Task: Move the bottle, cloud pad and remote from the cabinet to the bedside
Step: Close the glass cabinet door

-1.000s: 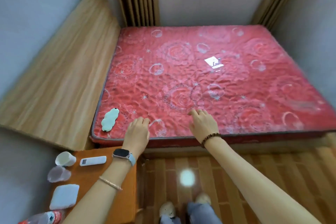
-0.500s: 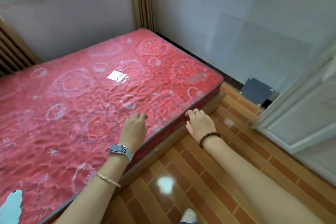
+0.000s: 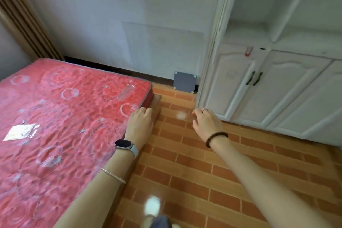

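My left hand (image 3: 140, 124), with a watch on the wrist, hovers over the foot corner of the red mattress (image 3: 61, 116), fingers loosely curled and holding nothing. My right hand (image 3: 206, 122), with a bead bracelet and a ring, hangs over the brick-pattern floor in front of the white cabinet (image 3: 268, 83), fingers apart and empty. The bottle, the cloud pad and the remote are out of view. A small red item (image 3: 249, 51) sits on the cabinet's counter edge.
The white cabinet has shut lower doors with black handles (image 3: 255, 78) and open shelves above. A grey panel (image 3: 185, 82) leans on the wall by the cabinet. A white label (image 3: 21, 131) lies on the mattress. Brown curtains (image 3: 20, 15) hang at left.
The view has swung right, from the bedside table and the bed toward the white cabinet. The cloud pad on the mattress has left the view. Both hands stay empty.
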